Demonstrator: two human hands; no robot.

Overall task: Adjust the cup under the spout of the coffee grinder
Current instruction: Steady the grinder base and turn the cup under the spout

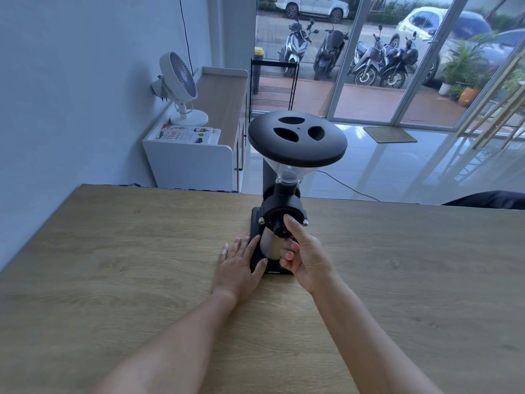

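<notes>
A: We're looking down on a wooden table [113, 265], and the black coffee grinder [284, 200] stands upright at its far edge, its wide lid [297, 142] with three openings tipped towards us.

B: And the cup [270, 244]?

A: A metal one, upright on the grinder's base plate [257, 264], directly below the round front housing. The spout itself is hidden behind the hand, so I can't say how exactly it lines up.

B: Hands, then.

A: The right hand [306, 257] is wrapped on the cup from the right side: fingers [288, 255] curled against its wall, thumb [294, 227] raised and lying against the grinder's front dial [277, 221]. That's a grasp on the cup.

B: The left?

A: The left hand [237, 264] lies flat and spread, palm down on the table, gripping nothing. Its index finger reaches the cup's left side, and the thumb rests on the base plate.

B: Background?

A: A white fan [179, 81] on a low cabinet [199, 163], and motorbikes [369, 58] outside the glass.
</notes>
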